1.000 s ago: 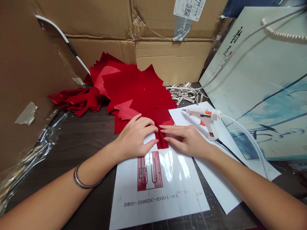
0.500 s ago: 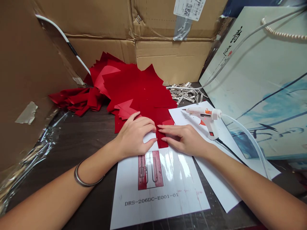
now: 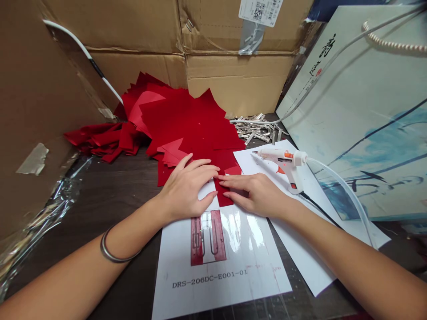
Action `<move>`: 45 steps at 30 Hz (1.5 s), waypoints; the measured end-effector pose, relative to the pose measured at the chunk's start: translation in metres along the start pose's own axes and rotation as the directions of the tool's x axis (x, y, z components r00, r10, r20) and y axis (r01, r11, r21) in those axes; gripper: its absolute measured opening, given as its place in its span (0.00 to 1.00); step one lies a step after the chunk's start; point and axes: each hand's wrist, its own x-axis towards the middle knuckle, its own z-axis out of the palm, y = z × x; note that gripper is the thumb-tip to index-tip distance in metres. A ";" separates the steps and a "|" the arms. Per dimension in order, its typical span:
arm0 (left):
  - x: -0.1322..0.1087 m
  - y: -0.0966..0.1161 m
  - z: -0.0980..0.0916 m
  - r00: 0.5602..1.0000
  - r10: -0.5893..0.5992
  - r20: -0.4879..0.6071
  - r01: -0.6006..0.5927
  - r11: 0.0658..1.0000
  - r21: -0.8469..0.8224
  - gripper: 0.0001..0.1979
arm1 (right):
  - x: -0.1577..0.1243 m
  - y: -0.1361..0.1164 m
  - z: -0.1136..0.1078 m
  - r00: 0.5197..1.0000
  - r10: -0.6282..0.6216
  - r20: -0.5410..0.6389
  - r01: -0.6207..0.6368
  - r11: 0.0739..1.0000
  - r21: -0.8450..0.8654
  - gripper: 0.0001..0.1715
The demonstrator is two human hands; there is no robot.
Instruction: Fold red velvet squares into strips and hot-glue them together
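My left hand and my right hand lie side by side with fingers stretched flat, pressing a small red fabric piece onto the top edge of a laminated white sheet. That sheet carries a red diagram and the print DRS-206DC-E001-01. The fingertips of both hands nearly meet over the red piece. A metal bangle sits on my left wrist. Just behind the hands spreads a heap of red fabric squares.
A white glue gun with an orange trigger rests on plain white paper to the right, its cord trailing off. A pile of silver metal clips lies behind it. Cardboard boxes wall the back and left. A printed board leans at right.
Both hands have stayed on the red piece, with only slight shifts of the fingers. The view has drifted a little.
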 end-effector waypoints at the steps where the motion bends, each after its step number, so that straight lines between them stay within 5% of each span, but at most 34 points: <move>1: 0.000 0.000 0.001 1.000 -0.004 0.019 0.004 1.000 0.002 0.18 | 0.000 0.000 0.000 1.000 -0.003 0.002 0.003 1.000 -0.006 0.20; 10: 0.001 0.002 0.001 0.995 -0.001 0.102 -0.005 0.998 0.059 0.24 | -0.006 -0.008 0.000 0.996 -0.072 -0.044 0.067 0.991 -0.118 0.17; 27: 0.001 0.005 0.001 0.996 0.068 0.064 -0.075 0.990 0.123 0.23 | -0.026 -0.036 -0.010 0.978 -0.108 0.177 0.154 0.949 -0.275 0.24; 30: 0.000 0.006 0.001 0.997 0.050 0.063 -0.060 0.984 0.166 0.21 | -0.025 -0.036 -0.006 0.999 -0.025 -0.031 0.021 0.993 -0.114 0.23; 33: 0.000 0.007 0.001 0.998 0.045 0.053 -0.054 0.982 0.179 0.20 | -0.019 -0.034 -0.003 0.926 0.300 -0.228 -0.282 0.953 0.109 0.13; 37: -0.001 0.007 0.003 0.999 0.050 0.004 -0.050 0.985 0.164 0.18 | -0.007 -0.032 -0.003 0.833 0.549 -0.076 -0.518 0.819 0.247 0.16; 42: -0.001 0.007 0.005 0.999 0.026 -0.036 -0.022 0.994 0.110 0.18 | 0.001 -0.028 -0.002 0.802 0.593 0.073 -0.579 0.741 0.340 0.13; 45: -0.001 0.009 0.007 0.985 -0.103 -0.138 0.097 0.994 -0.050 0.15 | 0.002 -0.026 -0.001 0.787 0.603 0.130 -0.577 0.646 0.500 0.14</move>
